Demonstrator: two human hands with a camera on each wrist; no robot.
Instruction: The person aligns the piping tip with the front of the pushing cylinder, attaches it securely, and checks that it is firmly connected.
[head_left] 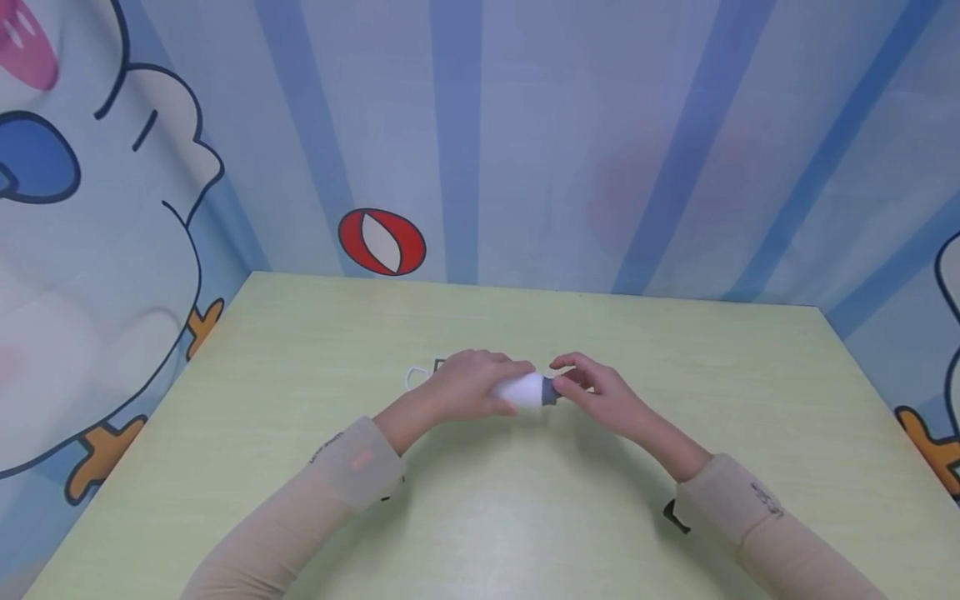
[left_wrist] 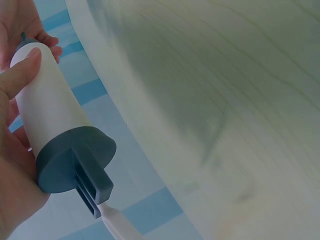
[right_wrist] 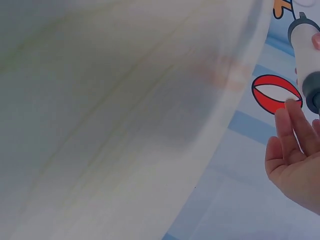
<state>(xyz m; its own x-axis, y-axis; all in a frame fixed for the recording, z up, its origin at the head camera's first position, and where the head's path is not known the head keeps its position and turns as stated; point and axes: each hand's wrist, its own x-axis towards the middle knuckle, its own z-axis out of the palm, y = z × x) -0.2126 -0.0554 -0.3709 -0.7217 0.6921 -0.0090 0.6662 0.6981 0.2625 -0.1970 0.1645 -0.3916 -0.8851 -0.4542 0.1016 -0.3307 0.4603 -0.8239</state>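
Observation:
A white cylinder with dark grey ends lies level between the hands, above the table. My left hand grips its body from behind, thumb along its side in the left wrist view. At its left end, a dark grey cap carries a squared bracket with a white strap coming from it. My right hand has its thumb and index finger at the small dark grey tip, pinching it. Its other fingers stand out loosely.
A pale green table spreads under both hands. Behind it rises a wall with blue stripes, a printed red ball and cartoon figures. Long beige sleeves cover both forearms.

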